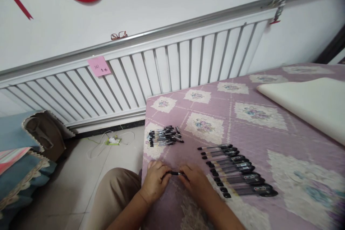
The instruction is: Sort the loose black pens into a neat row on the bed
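Over the flowered table point(185, 115), black pen point(175, 173) between left hand point(156, 179) and right hand point(194, 179), each grip closed on it.

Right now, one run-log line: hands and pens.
left hand: holding black pen | right hand: at pen's other end | pen cluster: on tablecloth, beyond left hand | pen row: right of right hand

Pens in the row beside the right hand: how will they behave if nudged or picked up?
The pens look slim and straight, so probably light and stiff. Their long, apparently round barrels suggest they may roll if pushed sideways. Lying close together, one could well shift its neighbours.
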A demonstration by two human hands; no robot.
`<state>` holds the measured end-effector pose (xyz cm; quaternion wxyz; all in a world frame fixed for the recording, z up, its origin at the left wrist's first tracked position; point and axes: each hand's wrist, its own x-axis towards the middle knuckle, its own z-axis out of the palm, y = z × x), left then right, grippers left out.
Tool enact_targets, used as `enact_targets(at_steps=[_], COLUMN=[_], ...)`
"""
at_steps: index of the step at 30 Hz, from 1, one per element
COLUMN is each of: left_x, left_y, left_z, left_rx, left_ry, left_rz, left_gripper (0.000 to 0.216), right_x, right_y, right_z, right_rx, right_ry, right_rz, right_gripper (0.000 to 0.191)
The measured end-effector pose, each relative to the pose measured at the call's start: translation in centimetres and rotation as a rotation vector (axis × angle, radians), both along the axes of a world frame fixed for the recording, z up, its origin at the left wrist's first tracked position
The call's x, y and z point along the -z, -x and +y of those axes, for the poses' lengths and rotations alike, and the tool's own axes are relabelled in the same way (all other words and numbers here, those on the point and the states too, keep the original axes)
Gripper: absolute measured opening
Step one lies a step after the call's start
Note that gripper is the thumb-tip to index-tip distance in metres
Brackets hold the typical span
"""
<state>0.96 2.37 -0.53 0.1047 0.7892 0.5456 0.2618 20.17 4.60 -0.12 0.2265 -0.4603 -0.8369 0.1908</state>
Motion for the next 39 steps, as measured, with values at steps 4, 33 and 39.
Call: enact_targets(at_steps=[4, 33, 39], left_x=[-0.03, 0.11, 0.44], left_y=[-0.03, 0.07, 0.09], left_z=[0.02, 0.18, -0.01], left_rx=[-0.010, 0.015, 0.031], left_ry=[-0.009, 0.005, -0.014], left_rz=[0.010, 0.031, 0.042], left_gripper=[0.015, 0.015, 0.016], right_x=[0.04, -0.57, -0.50], right_y=[0.05, 0.19, 0.13], right_z=[-0.01, -0.07, -0.41], right_rx=[0.006, 0.029, 0.045], right_ry=[-0.015, -0.017, -0.058], right_rz=[-0.020, -0.041, -0.059], right_gripper=[0.007, 0.005, 0.007])
